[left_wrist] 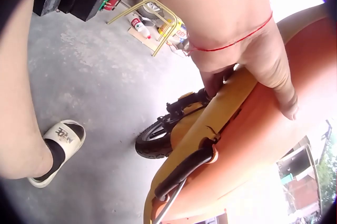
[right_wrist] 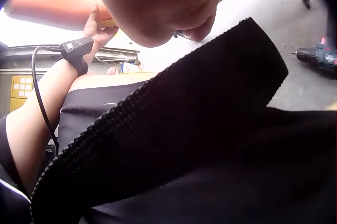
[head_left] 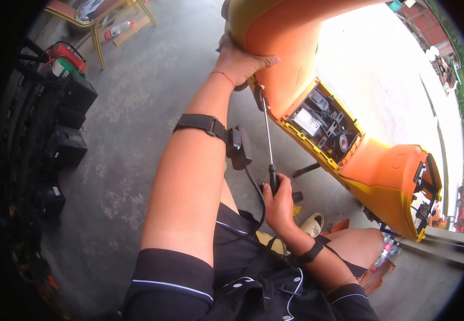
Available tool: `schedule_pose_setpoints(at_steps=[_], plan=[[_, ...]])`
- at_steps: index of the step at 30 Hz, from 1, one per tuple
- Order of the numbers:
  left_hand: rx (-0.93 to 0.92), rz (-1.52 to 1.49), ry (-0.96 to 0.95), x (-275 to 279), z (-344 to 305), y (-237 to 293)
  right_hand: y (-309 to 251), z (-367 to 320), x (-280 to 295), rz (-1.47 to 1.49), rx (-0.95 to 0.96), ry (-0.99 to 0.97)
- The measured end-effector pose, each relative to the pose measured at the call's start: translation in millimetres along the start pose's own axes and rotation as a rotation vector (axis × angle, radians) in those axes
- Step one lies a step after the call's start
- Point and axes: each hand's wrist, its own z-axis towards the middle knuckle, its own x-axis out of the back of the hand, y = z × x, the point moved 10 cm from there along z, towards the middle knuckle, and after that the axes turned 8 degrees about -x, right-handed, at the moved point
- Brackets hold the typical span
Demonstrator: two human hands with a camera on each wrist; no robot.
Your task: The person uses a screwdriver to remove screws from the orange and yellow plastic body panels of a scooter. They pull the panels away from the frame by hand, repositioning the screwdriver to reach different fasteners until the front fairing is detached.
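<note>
The orange and yellow scooter body (head_left: 285,59) slants across the head view. My left hand (head_left: 242,61) grips its edge near the top, thumb flat on the orange face and fingers round the yellow side, as the left wrist view shows. In my right hand (head_left: 280,206) is a long screwdriver (head_left: 268,134), held by its black handle. Its shaft runs up to a black curved piece (left_wrist: 184,171) on the body's edge, just below my left hand; the tip is hidden there. Lower on the body, an open compartment (head_left: 309,143) shows wiring and electrical parts.
Black boxes (head_left: 70,147) stand along the left side. A gold-framed chair (head_left: 100,40) and a bottle (head_left: 118,30) are at the back left. A cordless drill (right_wrist: 318,55) lies on the floor. The wheel (left_wrist: 152,142) sits below the body, across from a slippered foot (left_wrist: 63,145).
</note>
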Motion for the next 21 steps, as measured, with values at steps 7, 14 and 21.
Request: schedule_pose_setpoints(at_steps=[7,14,21], plan=[[0.044,0.098,-0.041,-4.7,2.6,-20.7,-2.5,0.7,2.8,0.025,-0.018,0.02],[-0.018,0.198,-0.136,-10.4,3.1,-15.0,-4.1,3.3,8.6,0.042,-0.006,0.009],[0.007,0.075,-0.045,-8.0,5.0,-22.8,-15.2,-2.7,-4.6,0.02,0.004,0.01]])
